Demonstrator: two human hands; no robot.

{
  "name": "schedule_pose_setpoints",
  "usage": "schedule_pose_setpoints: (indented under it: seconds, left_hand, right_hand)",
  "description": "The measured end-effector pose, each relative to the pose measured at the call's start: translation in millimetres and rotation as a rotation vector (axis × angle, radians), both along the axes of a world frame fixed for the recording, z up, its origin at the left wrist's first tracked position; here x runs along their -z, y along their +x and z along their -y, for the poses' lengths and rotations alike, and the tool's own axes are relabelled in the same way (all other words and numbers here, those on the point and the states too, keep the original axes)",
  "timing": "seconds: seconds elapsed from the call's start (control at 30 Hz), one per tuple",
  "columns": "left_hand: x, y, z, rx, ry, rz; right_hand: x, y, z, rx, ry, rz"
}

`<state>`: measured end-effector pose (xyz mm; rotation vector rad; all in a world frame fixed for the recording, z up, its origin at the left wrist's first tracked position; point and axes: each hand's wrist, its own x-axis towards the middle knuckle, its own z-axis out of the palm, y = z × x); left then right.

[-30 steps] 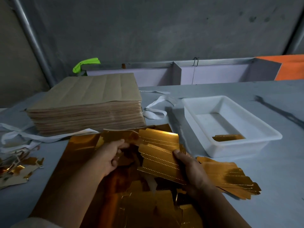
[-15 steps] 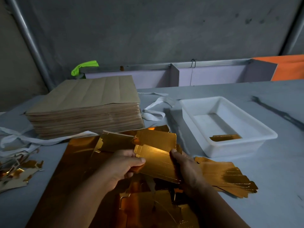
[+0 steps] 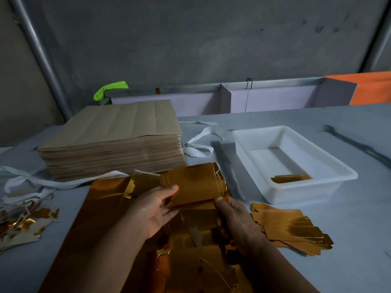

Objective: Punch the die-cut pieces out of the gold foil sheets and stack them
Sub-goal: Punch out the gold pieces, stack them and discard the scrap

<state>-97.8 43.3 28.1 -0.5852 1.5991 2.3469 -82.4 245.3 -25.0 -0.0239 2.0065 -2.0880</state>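
Die-cut piece [image 3: 194, 187] — between left hand [image 3: 152, 210] and right hand [image 3: 237, 220], each grip tight on it

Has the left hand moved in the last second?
Yes. Against the brown paper stack, the left hand has shifted right, toward the right hand, and now grips the gold die-cut piece.

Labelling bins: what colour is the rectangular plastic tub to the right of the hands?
White; the rectangular plastic tub shows best in the head view.
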Motion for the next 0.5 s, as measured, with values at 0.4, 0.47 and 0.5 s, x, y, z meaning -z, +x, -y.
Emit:
schedule_pose_setpoints:
  seconds: [0.4,0.47,0.5]
  left_hand:
    - [9.9,-14.9,-4.2,-0.264,-0.209,-0.086]
    - [9.2,-18.4,5.9,-0.328,-0.163,-0.087]
    - [9.1,-19.5,11.1,-0.357,-0.139,-0.075]
  right_hand:
    - [-3.3,5.3,6.1,0.088,0.064,-0.060]
    - [-1.8,5.3,5.9,0.105,0.068,-0.085]
    - [-1.2,4.8,6.2,0.096,0.064,-0.085]
